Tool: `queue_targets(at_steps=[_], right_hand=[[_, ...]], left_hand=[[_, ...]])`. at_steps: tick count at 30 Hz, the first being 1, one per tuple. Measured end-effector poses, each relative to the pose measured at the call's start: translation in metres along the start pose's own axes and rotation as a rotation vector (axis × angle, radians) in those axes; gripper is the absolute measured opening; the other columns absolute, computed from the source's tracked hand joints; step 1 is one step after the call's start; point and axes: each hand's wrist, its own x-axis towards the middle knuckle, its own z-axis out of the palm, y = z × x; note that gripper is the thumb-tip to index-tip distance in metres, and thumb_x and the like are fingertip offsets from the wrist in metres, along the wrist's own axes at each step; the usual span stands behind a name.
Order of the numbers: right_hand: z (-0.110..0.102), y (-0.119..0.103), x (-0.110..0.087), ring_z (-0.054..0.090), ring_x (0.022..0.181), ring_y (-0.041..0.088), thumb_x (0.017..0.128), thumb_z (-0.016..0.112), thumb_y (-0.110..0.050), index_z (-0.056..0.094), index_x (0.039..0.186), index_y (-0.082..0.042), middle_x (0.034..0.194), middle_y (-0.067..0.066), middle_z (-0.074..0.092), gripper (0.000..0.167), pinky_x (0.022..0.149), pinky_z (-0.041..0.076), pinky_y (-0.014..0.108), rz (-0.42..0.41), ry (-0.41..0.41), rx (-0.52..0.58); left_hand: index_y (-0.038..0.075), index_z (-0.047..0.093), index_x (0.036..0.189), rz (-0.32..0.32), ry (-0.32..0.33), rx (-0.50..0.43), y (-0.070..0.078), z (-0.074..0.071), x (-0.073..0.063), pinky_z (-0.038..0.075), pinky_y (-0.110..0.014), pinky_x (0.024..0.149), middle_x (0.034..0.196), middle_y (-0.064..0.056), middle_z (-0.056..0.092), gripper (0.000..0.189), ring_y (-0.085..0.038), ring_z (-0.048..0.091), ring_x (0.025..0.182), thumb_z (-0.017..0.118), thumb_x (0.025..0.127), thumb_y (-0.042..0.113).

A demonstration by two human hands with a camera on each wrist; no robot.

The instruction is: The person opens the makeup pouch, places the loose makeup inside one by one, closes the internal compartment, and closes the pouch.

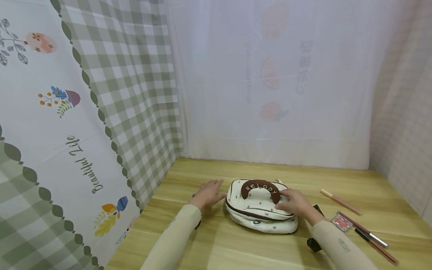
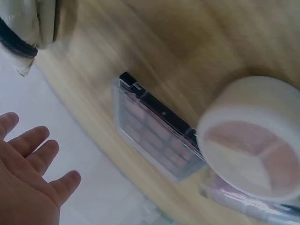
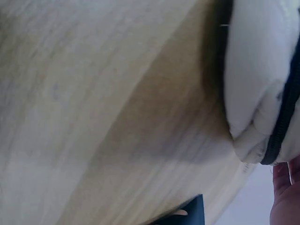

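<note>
A white zippered cosmetic bag [image 1: 248, 221], printed with small bows, lies on the wooden table with its brown MELODY handle [image 1: 258, 184] on top. At its left end is my left hand [image 1: 210, 193], fingers extended; in the left wrist view they are spread and hold nothing. Whether the thumb tip touches the bag is unclear. My right hand [image 1: 295, 202] rests against the right end with its fingers near the handle's end. In the right wrist view only part of this hand shows, beyond the bag's dark zipper [image 3: 285, 110].
Left of the bag, mostly hidden by my left arm, stand a clear-lidded palette [image 2: 154, 133] and a round white hollow item [image 2: 253, 89]. On the right lie a pinkish stick [image 1: 341, 201], a small clear case [image 1: 342, 222] and several slim pencils or brushes [image 1: 362, 228]. Dark items [image 1: 314, 245] flank my right forearm.
</note>
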Motion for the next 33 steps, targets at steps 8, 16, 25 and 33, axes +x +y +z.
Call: queue_targets(at_steps=[8, 16, 25, 33], right_hand=[[0.007, 0.004, 0.005, 0.054, 0.113, 0.052, 0.076, 0.086, -0.024, 0.060, 0.119, 0.017, 0.119, 0.032, 0.059, 0.064, 0.094, 0.043, 0.060, -0.029, 0.007, 0.013], [0.008, 0.014, 0.006, 0.057, 0.110, 0.049, 0.078, 0.085, -0.021, 0.067, 0.113, 0.009, 0.115, 0.027, 0.064, 0.049, 0.091, 0.046, 0.060, -0.011, 0.018, 0.044], [0.011, 0.015, 0.011, 0.049, 0.120, 0.054, 0.075, 0.086, -0.019, 0.064, 0.118, 0.014, 0.122, 0.030, 0.061, 0.059, 0.098, 0.039, 0.063, -0.073, 0.052, 0.034], [0.016, 0.021, 0.010, 0.054, 0.116, 0.051, 0.075, 0.087, -0.020, 0.066, 0.118, 0.011, 0.117, 0.030, 0.064, 0.057, 0.096, 0.042, 0.061, -0.018, 0.015, 0.056]], left_hand=[[0.008, 0.043, 0.149, 0.016, 0.006, -0.194, -0.006, 0.001, 0.028, 0.034, -0.045, 0.111, 0.149, -0.011, 0.046, 0.050, -0.031, 0.042, 0.137, 0.056, 0.103, 0.021], [0.007, 0.049, 0.145, 0.009, -0.027, -0.335, 0.001, 0.000, 0.049, 0.039, -0.045, 0.106, 0.144, -0.012, 0.051, 0.045, -0.031, 0.048, 0.132, 0.055, 0.102, 0.014], [0.006, 0.057, 0.139, 0.041, -0.034, -0.332, 0.004, 0.005, 0.063, 0.041, -0.044, 0.105, 0.139, -0.012, 0.056, 0.039, -0.031, 0.050, 0.130, 0.056, 0.100, 0.012], [0.007, 0.060, 0.136, 0.049, -0.080, -0.464, 0.007, 0.012, 0.076, 0.041, -0.042, 0.105, 0.136, -0.008, 0.059, 0.045, -0.030, 0.051, 0.128, 0.048, 0.095, -0.007]])
